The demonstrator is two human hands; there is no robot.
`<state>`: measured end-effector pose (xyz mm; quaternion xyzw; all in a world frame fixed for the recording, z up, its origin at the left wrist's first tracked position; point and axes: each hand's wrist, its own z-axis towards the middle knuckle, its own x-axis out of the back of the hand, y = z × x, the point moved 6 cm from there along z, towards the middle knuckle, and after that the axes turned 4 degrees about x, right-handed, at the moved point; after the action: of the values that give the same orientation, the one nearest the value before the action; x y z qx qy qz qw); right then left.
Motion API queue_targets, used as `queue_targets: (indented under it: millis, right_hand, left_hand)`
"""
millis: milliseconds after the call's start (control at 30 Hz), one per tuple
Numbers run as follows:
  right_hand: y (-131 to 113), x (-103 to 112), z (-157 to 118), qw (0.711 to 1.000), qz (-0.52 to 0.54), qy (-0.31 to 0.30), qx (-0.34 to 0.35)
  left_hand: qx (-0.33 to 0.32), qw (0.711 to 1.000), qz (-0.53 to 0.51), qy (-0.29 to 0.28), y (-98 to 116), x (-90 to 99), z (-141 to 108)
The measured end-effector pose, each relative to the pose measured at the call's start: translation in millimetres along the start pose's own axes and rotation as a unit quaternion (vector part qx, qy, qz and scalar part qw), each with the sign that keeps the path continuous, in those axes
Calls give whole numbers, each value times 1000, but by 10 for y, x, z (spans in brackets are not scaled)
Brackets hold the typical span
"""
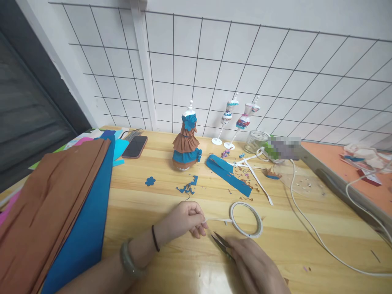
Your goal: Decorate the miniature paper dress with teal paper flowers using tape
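White tape (219, 220) ran left from its roll (260, 226) to the left hand (188, 217), which pinched the end, while the right hand (255, 260), nearer the roll, grasped scissors (224, 249), their blades slanting away toward the pinching fingers.

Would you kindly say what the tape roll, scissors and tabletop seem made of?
Tape roll: probably paper or plastic; smooth, pale and thin where unwound. Scissors: likely metal, from slim dark blades; finish unclear. Tabletop: apparently varnished wood, showing grain and soft glare.
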<state>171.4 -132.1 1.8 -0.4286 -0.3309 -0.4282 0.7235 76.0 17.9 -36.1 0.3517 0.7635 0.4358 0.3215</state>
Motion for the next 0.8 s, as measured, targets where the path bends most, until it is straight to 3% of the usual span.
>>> queue_targets:
  millis: [167,333,600,800]
  right_hand:
    - [88,-14,115,991,72,53,-103]
    - [65,-77,285,988,59,-9,-142]
    - [-6,-68,386,991,18,-77,-111]
    - [-53,-41,422,987,-5,-96,-132]
  left_hand:
    - [4,1000,8,-16,9,-11,-7]
    - [0,999,32,-21,45,-16,-23]
    - [-27,998,58,-5,65,5,-45]
    - [-41,996,82,9,73,14,-52]
